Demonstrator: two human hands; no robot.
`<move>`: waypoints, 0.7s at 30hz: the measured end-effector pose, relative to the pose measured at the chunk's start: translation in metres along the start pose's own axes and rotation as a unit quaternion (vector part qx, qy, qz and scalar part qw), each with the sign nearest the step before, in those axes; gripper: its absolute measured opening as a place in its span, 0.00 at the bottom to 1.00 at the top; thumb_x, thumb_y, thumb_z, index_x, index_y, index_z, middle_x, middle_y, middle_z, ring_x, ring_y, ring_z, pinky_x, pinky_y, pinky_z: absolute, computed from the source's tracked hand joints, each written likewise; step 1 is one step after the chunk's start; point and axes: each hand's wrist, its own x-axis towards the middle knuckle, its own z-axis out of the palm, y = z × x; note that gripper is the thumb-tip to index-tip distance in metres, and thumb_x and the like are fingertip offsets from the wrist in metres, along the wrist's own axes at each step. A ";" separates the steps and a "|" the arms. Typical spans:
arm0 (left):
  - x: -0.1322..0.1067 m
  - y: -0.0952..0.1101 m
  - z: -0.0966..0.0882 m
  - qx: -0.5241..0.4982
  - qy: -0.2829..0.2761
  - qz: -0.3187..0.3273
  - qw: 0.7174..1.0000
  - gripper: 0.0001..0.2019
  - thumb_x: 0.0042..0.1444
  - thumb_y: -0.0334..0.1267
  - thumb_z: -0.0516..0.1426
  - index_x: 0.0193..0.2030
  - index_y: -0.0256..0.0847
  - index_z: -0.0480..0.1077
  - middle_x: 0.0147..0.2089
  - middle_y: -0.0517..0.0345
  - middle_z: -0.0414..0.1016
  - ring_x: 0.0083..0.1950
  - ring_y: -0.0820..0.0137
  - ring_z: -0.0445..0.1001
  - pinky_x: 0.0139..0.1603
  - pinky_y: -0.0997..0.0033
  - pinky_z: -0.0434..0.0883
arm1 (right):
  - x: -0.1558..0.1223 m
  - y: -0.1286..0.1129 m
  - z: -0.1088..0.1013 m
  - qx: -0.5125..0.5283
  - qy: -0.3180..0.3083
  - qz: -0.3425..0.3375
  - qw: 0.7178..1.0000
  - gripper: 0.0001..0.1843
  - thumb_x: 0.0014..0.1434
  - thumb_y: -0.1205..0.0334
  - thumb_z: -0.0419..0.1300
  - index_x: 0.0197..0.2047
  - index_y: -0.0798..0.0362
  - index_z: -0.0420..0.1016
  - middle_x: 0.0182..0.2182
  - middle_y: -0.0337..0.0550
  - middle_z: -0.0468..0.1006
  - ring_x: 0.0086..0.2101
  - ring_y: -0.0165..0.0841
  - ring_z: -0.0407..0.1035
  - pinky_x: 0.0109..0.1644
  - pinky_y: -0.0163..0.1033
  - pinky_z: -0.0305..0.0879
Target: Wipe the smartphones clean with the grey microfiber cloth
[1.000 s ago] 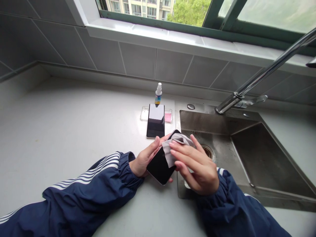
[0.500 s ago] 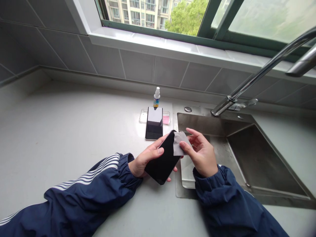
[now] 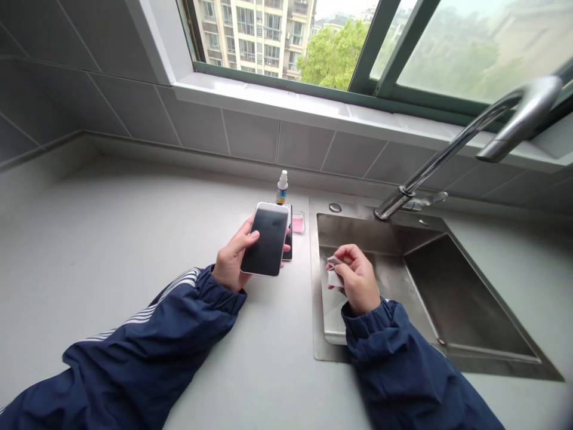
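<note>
My left hand [image 3: 230, 260] holds a dark-screened smartphone [image 3: 265, 239] upright above the counter, thumb on its left edge. Behind it lies a second phone [image 3: 289, 239], mostly hidden, on the counter. My right hand [image 3: 356, 278] is closed around a bunched grey cleaning cloth [image 3: 333, 275] over the left rim of the sink. A small spray bottle [image 3: 282, 188] stands at the back, just beyond the phones.
A steel sink [image 3: 430, 280] fills the right side, with a long tap [image 3: 470, 140] reaching over it. A clear case with something pink [image 3: 298, 223] lies by the bottle. The pale countertop [image 3: 111, 239] stretches left to tiled walls. A window sill [image 3: 277, 98] runs above.
My left hand lifted the phone away to the left and turned it upright, in front of the lying phone. My right hand drew the cloth off the screen and bunched it over the sink.
</note>
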 end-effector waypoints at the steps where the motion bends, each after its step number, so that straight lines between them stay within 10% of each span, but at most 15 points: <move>1: 0.004 0.004 -0.004 0.002 0.026 0.012 1.000 0.29 0.61 0.40 0.53 0.69 0.39 0.59 0.58 0.37 0.74 0.47 0.50 0.80 0.38 0.53 0.81 | 0.000 -0.004 0.002 -0.024 -0.025 0.005 0.999 0.11 0.58 0.50 0.56 0.36 0.49 0.66 0.24 0.36 0.75 0.20 0.32 0.69 0.23 0.37 0.67; 9: 0.026 0.013 -0.032 0.010 0.145 0.036 0.989 0.26 0.67 0.45 0.45 0.66 0.32 0.64 0.42 0.42 0.81 0.37 0.59 0.82 0.34 0.62 0.80 | 0.028 -0.037 0.040 -0.264 -0.080 -0.003 0.961 0.22 0.57 0.44 0.62 0.48 0.50 0.76 0.38 0.48 0.81 0.43 0.46 0.76 0.52 0.51 0.69; 21: 0.033 0.004 -0.045 -0.024 0.191 -0.006 0.981 0.24 0.67 0.47 0.51 0.62 0.34 0.68 0.34 0.46 0.82 0.33 0.59 0.83 0.31 0.66 0.79 | 0.052 -0.046 0.096 -0.350 -0.056 0.070 0.933 0.48 0.48 0.40 0.69 0.65 0.52 0.56 0.54 0.60 0.73 0.53 0.53 0.72 0.53 0.53 0.69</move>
